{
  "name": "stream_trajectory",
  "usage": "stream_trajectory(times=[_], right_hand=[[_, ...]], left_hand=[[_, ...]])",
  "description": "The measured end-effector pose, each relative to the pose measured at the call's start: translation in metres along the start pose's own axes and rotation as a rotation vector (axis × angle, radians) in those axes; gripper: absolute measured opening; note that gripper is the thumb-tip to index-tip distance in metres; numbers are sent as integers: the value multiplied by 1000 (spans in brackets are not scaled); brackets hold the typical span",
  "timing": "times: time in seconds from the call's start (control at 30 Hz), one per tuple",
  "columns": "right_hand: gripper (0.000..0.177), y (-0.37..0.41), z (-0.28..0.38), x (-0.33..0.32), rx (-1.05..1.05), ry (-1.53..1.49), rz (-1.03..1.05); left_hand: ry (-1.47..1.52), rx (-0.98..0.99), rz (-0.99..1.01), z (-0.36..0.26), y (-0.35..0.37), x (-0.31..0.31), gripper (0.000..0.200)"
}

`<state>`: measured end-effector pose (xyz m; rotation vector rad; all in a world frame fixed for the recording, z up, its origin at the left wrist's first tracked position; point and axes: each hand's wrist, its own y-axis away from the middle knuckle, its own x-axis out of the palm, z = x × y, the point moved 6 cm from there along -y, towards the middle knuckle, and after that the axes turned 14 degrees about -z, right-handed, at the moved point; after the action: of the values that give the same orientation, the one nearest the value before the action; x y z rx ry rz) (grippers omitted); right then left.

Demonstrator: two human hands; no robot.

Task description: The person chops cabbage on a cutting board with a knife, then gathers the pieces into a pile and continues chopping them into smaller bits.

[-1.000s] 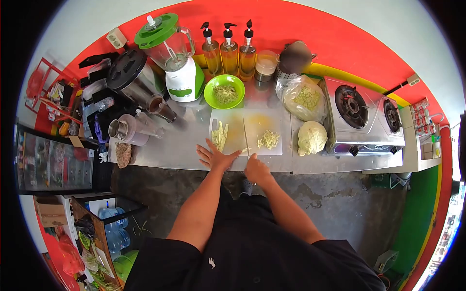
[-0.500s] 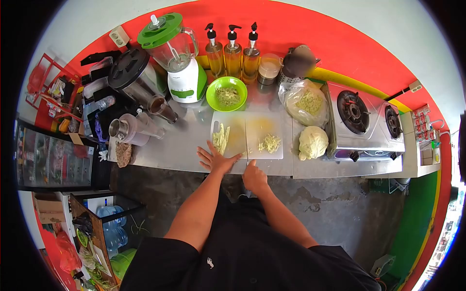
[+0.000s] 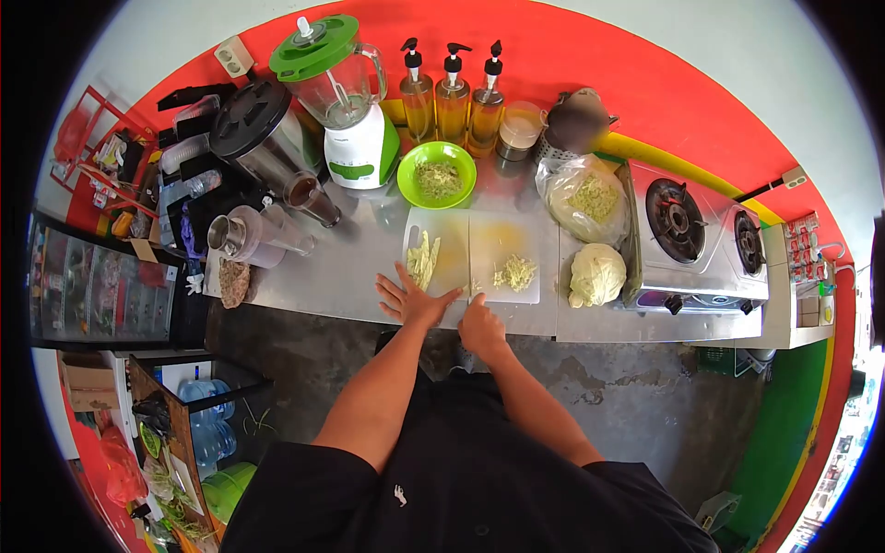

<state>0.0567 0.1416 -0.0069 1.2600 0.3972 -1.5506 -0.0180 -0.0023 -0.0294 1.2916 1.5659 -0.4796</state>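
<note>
My left hand [image 3: 412, 300] lies with its fingers spread at the near left edge of the white cutting board [image 3: 450, 230], just below a pile of pale green cabbage strips [image 3: 423, 262]. Closed round a handle, my right hand [image 3: 482, 327] is at the board's near edge. The knife [image 3: 470, 263] in it appears as a thin line pointing away across the board, its blade seen nearly edge-on. Right of the blade sits a small heap of chopped cabbage [image 3: 516, 272]. Beyond the board stands a green bowl [image 3: 407, 189] of shredded greens.
A cabbage head [image 3: 597, 275] and a plastic bag of chopped cabbage [image 3: 590, 198] stand right of the board, beside a gas stove [image 3: 710, 249]. Behind are a blender [image 3: 355, 152] and pump bottles [image 3: 452, 106]. A steel cup [image 3: 226, 238] and a stone [image 3: 234, 282] are at left.
The view has shifted slightly. My right hand and the knife have moved a little, while my left hand keeps its spread pose by the strips.
</note>
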Motion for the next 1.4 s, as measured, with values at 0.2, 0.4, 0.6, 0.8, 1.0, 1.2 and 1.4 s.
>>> stream_trajectory(times=[0.2, 0.4, 0.6, 0.8, 1.0, 1.2, 1.4], right_hand=[[78, 4, -1, 0, -75, -17, 137], [101, -1, 11, 4, -15, -161, 204], [97, -14, 12, -3, -19, -169, 63], [77, -5, 17, 0, -32, -182, 117], [57, -22, 3, -4, 34, -239, -15], [50, 9, 4, 0, -34, -31, -19], [48, -12, 5, -8, -32, -31, 37]], left_hand=[[-23, -9, -64, -7, 3, -4, 149], [-33, -1, -124, -7, 7, -6, 147], [-38, -7, -150, -7, 5, -2, 146], [-21, -18, -139, -6, 6, -2, 146], [-7, -16, -108, -7, 7, -5, 147], [-33, -28, -92, -7, 6, -5, 147], [-24, -11, -99, -6, 7, -4, 146]])
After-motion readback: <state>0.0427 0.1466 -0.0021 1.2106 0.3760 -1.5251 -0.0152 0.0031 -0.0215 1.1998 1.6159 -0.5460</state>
